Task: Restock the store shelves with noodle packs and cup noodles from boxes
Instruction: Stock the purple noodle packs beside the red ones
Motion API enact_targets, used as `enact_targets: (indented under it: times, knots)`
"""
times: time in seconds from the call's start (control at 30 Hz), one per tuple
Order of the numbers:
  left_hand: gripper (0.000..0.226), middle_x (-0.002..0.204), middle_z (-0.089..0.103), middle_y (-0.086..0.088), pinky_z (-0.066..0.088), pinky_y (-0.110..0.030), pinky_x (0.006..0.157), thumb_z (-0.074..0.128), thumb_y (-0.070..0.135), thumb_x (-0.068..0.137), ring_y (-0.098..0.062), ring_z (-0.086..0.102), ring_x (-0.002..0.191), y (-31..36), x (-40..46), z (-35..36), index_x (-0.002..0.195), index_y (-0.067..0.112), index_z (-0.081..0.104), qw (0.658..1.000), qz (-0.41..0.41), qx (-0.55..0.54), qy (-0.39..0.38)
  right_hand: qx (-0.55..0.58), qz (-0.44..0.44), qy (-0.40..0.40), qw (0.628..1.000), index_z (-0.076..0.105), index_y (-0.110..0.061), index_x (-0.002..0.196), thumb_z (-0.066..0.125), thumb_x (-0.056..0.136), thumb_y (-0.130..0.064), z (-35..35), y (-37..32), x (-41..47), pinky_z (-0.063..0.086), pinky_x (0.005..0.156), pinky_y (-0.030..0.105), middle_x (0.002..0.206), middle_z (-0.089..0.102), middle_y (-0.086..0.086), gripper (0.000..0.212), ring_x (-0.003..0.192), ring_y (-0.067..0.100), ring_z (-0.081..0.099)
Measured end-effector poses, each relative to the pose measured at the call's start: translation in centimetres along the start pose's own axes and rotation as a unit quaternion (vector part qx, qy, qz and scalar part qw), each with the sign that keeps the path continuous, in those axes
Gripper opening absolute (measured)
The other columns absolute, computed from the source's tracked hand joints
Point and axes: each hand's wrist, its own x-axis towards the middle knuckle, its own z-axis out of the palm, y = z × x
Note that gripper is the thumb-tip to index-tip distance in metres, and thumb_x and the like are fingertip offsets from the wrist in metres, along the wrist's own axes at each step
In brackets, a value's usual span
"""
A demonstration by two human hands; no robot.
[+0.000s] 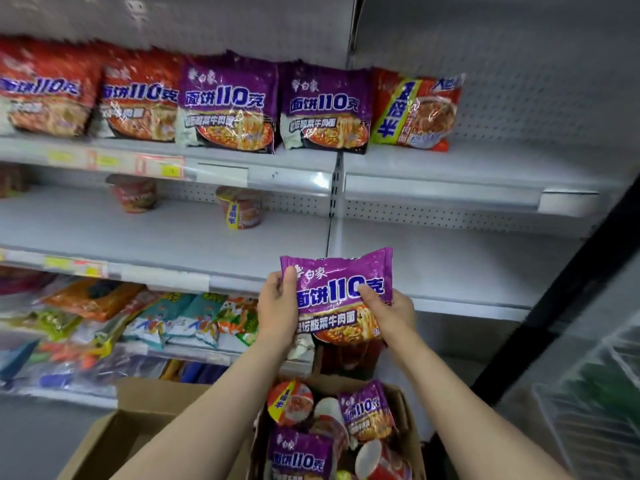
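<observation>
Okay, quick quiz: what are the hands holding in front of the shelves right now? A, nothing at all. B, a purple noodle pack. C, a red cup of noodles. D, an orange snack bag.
B: the left hand and the right hand both grip the purple noodle pack, held up above the cardboard box.

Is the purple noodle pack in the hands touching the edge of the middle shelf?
Cannot tell. In the head view the purple noodle pack overlaps the middle shelf edge, but with only this view, no contact or gap is plain.
</observation>
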Motion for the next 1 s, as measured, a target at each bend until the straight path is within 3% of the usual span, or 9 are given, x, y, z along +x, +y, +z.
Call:
enact_targets:
  times: [0.1, 0.2, 0.33, 0.43, 0.53, 0.67, 0.87, 1.0]
  knots:
    - [0.018, 0.095, 0.072, -0.006, 0.052, -0.017, 0.053, 0.049, 0.035, 0.104, -0.006, 0.071, 0.07, 1.6, -1.5, 0.4, 0.102, 0.019, 0.055, 0.999, 0.045, -0.014, -0.026, 0.03, -0.032, 0.025, 0.999, 0.07, -0.017, 0.101, 0.074, 0.09, -0.033, 0.1, -2.2, -0.2, 0.063, 0.07, 0.033, 0.09, 0.079, 0.004, 0.02, 0.082, 0.021, 0.077]
    - [0.019, 0.1, 0.073, -0.009, 0.051, -0.016, 0.053, 0.05, 0.033, 0.104, -0.009, 0.071, 0.075, 2.7, -2.4, 0.8, 0.106, 0.015, 0.055, 0.997, 0.067, -0.036, -0.025, 0.056, -0.051, 0.023, 0.997, 0.069, -0.015, 0.104, 0.074, 0.09, -0.034, 0.1, -3.8, -0.3, 0.061, 0.066, 0.031, 0.092, 0.079, 0.005, 0.025, 0.081, 0.021, 0.077]
    - [0.018, 0.094, 0.073, -0.01, 0.052, -0.015, 0.055, 0.052, 0.027, 0.104, -0.003, 0.071, 0.07, 4.5, -2.9, 1.3, 0.108, 0.009, 0.052, 0.993, 0.101, -0.062, 0.015, 0.072, -0.059, 0.032, 0.995, 0.068, -0.015, 0.104, 0.072, 0.091, -0.038, 0.0, -5.3, -0.4, 0.062, 0.069, 0.034, 0.09, 0.079, 0.005, 0.028, 0.081, 0.021, 0.077]
    - [0.02, 0.095, 0.072, -0.01, 0.053, -0.019, 0.058, 0.051, 0.031, 0.104, -0.01, 0.072, 0.077, 5.4, -2.8, 1.9, 0.104, 0.012, 0.052, 0.991, 0.123, -0.043, 0.04, 0.089, -0.088, 0.052, 0.991, 0.064, -0.015, 0.108, 0.068, 0.094, -0.037, -0.2, -6.4, -0.3, 0.061, 0.065, 0.031, 0.095, 0.078, 0.007, 0.026, 0.08, 0.019, 0.077]
    - [0.021, 0.094, 0.071, -0.007, 0.058, -0.032, 0.067, 0.051, 0.037, 0.104, -0.019, 0.072, 0.085, 6.7, -2.5, 2.3, 0.097, 0.017, 0.05, 0.987, 0.142, -0.03, 0.067, 0.098, -0.117, 0.07, 0.986, 0.055, -0.017, 0.113, 0.059, 0.099, -0.039, -0.1, -7.7, -0.3, 0.059, 0.059, 0.025, 0.098, 0.075, 0.004, 0.027, 0.075, 0.012, 0.076]
    - [0.02, 0.094, 0.07, -0.003, 0.055, -0.03, 0.066, 0.049, 0.04, 0.104, -0.014, 0.072, 0.085, 8.6, -1.8, 2.0, 0.094, 0.022, 0.047, 0.984, 0.153, -0.033, 0.081, 0.098, -0.134, 0.094, 0.982, 0.054, -0.015, 0.112, 0.05, 0.101, -0.048, 0.6, -8.5, 0.1, 0.06, 0.068, 0.03, 0.1, 0.074, 0.005, 0.035, 0.083, 0.016, 0.075]
    - [0.023, 0.098, 0.071, -0.007, 0.061, -0.043, 0.076, 0.051, 0.041, 0.103, -0.02, 0.073, 0.088, 12.1, 1.1, 1.7, 0.095, 0.019, 0.049, 0.98, 0.168, -0.074, 0.078, 0.096, -0.18, 0.099, 0.974, 0.058, -0.016, 0.099, 0.049, 0.103, -0.046, 2.4, -12.2, 1.5, 0.062, 0.074, 0.039, 0.094, 0.076, 0.004, 0.032, 0.085, 0.021, 0.076]
    - [0.022, 0.095, 0.07, -0.004, 0.058, -0.036, 0.071, 0.051, 0.038, 0.103, -0.018, 0.072, 0.087, 14.0, 3.0, 1.7, 0.092, 0.02, 0.049, 0.973, 0.195, -0.079, 0.089, 0.068, -0.219, 0.148, 0.962, 0.055, -0.016, 0.091, 0.05, 0.102, -0.048, 2.8, -14.4, 3.1, 0.061, 0.073, 0.044, 0.091, 0.076, 0.004, 0.034, 0.083, 0.022, 0.075]
